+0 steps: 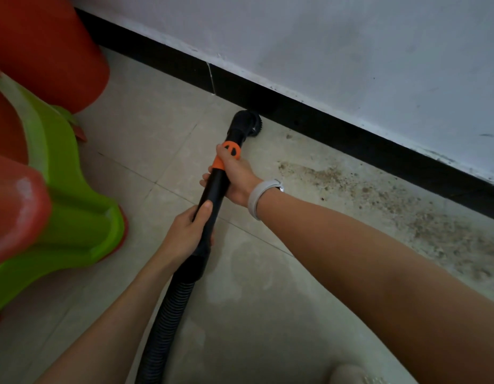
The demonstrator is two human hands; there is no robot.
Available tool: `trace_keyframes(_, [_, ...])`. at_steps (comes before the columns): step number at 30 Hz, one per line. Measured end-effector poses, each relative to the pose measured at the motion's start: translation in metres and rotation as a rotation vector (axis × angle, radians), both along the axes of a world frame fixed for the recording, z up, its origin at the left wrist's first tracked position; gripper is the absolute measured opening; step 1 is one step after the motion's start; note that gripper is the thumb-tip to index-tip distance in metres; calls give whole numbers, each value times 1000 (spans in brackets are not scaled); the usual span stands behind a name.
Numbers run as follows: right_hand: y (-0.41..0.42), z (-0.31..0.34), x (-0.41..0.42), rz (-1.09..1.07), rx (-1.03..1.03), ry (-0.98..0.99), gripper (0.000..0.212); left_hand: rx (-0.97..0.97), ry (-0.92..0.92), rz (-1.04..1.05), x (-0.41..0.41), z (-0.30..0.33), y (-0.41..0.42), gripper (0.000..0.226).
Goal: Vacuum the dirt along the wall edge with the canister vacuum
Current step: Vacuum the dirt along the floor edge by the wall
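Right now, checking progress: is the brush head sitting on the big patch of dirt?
No: the brush head rests by the black baseboard, while the dirt lies further right along the floor.

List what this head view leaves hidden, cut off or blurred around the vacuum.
- Canister: out of frame; the hose runs off the bottom edge.
- Brush head: its bristles blend into the black baseboard.
- Dirt patch: cut off at the right edge.
- Left hand fingers: hidden behind the tube.

Open floor (pixel 240 314) lies right along the baseboard (pixel 351 134); stacked plastic stools (pixel 60 189) crowd the left
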State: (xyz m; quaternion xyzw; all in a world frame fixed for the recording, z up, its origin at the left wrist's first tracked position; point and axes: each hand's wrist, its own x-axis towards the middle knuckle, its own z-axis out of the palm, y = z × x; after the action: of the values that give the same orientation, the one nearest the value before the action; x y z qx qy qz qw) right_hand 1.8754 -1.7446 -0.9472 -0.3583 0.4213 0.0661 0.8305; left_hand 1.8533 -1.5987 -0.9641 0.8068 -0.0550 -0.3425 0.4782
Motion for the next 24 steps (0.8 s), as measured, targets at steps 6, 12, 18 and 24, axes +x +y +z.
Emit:
trace_keyframes(6, [-2, -9, -22, -64, 25, -32, 25, -1, 33, -56, -5, -5, -8, 41])
trace_keyframes(12, [-19, -4, -41, -138, -9, 19, 21, 21, 34, -144, -13, -3, -26, 40])
trace_keyframes(18, [-24, 3, -57, -176, -32, 51, 22, 29, 41, -186, -24, -3, -32, 39])
trace_keyframes(24, [-34, 1, -80, -240, -48, 88, 21, 34, 46, -261, -40, -4, -43, 38])
